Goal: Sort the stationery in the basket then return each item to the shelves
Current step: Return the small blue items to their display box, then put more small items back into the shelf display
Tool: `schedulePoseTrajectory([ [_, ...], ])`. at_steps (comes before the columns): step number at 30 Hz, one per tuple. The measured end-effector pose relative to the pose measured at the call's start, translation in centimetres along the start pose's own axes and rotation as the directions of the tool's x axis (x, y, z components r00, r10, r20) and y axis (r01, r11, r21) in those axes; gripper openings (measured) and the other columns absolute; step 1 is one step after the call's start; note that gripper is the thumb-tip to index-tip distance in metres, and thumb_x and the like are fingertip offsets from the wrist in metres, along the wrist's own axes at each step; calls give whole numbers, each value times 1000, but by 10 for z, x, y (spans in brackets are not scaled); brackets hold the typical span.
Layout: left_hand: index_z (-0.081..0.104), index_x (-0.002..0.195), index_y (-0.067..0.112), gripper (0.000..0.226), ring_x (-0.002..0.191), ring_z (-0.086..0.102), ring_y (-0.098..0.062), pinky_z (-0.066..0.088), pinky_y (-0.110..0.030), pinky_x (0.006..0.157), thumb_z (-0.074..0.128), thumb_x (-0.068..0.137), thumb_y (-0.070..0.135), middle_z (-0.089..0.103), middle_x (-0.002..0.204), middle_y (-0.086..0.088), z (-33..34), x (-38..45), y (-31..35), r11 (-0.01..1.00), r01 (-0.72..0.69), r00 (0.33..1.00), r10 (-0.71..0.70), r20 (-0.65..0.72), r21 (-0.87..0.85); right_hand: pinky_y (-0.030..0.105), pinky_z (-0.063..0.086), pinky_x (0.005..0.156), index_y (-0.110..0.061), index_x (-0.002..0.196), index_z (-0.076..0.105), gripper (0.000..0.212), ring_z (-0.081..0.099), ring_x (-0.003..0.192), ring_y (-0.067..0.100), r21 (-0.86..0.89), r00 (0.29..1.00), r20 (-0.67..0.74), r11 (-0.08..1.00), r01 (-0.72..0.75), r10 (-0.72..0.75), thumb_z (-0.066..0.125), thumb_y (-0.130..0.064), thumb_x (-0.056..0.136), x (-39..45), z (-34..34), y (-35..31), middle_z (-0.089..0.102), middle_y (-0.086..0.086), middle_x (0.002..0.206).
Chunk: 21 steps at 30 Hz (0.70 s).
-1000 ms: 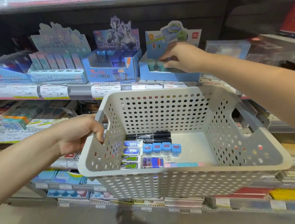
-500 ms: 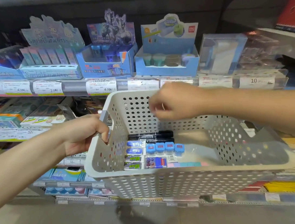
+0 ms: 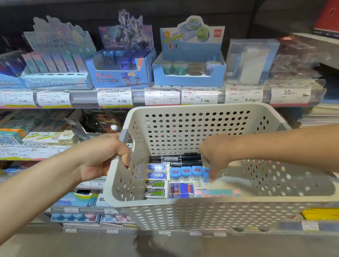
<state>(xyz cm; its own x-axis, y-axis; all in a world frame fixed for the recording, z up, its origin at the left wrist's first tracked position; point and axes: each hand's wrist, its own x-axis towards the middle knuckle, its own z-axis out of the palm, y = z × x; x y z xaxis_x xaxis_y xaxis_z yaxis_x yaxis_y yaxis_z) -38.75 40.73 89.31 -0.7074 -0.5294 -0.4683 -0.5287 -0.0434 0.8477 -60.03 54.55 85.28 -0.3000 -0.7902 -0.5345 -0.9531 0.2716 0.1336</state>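
Basket point(image 3: 217, 209) of pale perforated plastic hangs in front of the shelves point(image 3: 82, 98), and my left hand point(image 3: 103, 154) grips its left handle, fingers curled over the rim. My right hand point(image 3: 216, 155) is down inside it, fingers pointing at the floor of the basket, the tips at the rightmost of the small blue-capped sharpeners point(image 3: 186, 173) that stand in a row; whether I am pinching that one or only touching it I cannot tell, since my fingers blur there. Behind the row lie two black markers point(image 3: 175, 158), side by side against the back wall. To the left sits a stack of erasers point(image 3: 157, 180) in blue and green sleeves, and at the front a purple-and-blue box point(image 3: 180, 190) beside pastel sticky notes point(image 3: 216, 192). On the shelf above, a blue display box point(image 3: 189, 77) holds round green and brown sharpeners, with price tags point(image 3: 114, 96) along the shelf edge below it
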Motion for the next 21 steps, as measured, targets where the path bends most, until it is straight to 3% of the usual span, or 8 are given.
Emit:
schedulePoseTrajectory([
  [3, 60, 108, 2, 78, 67, 46, -29, 33, -33, 64, 56, 30, -1, 49, 76, -20, 1, -4, -1, 1000, 4, 1000, -4, -20, -5, 23, 48, 58, -16, 50, 49, 39, 59, 55, 18, 53, 999, 48, 999, -3, 0, 78, -31, 71, 3, 3, -1, 45, -10, 25],
  [7, 62, 98, 4, 69, 62, 50, -27, 37, -33, 66, 55, 29, -3, 53, 67, -18, 5, -9, -5, 999, 11, 999, -12, -39, -33, 20, 49, 58, -15, 49, 50, 36, 62, 55, 17, 46, 998, 63, 999, 19, -22, 76, -25, 73, 2, 6, -3, 44, -10, 24],
  [11, 63, 96, 6, 68, 67, 54, -29, 44, -34, 69, 55, 29, -4, 56, 80, -20, 9, -14, -11, 997, 20, 999, -23, -40, -79, 17, 45, 53, -14, 52, 50, 32, 62, 55, 17, 16, 998, 57, 999, 38, -39, 72, -20, 75, 0, 9, -5, 45, -10, 25],
  [17, 63, 102, 5, 63, 62, 56, -29, 51, -30, 56, 49, 41, -5, 58, 80, -22, 4, -21, -19, 994, 40, 999, -42, -20, -102, 24, 53, 63, -12, 59, 54, 24, 65, 60, 18, -22, 997, 7, 997, 75, -75, 67, -20, 78, -8, -8, -11, 56, -6, 42],
  [21, 62, 111, 2, 79, 69, 57, -31, 51, -31, 60, 54, 32, -4, 59, 91, -24, -17, -20, -26, 991, 58, 998, -59, -4, -123, 17, 40, 47, -7, 81, 69, 19, 56, 56, 12, 3, 986, -122, 994, 112, -110, 69, -25, 78, -16, -48, -22, 65, -1, 66],
])
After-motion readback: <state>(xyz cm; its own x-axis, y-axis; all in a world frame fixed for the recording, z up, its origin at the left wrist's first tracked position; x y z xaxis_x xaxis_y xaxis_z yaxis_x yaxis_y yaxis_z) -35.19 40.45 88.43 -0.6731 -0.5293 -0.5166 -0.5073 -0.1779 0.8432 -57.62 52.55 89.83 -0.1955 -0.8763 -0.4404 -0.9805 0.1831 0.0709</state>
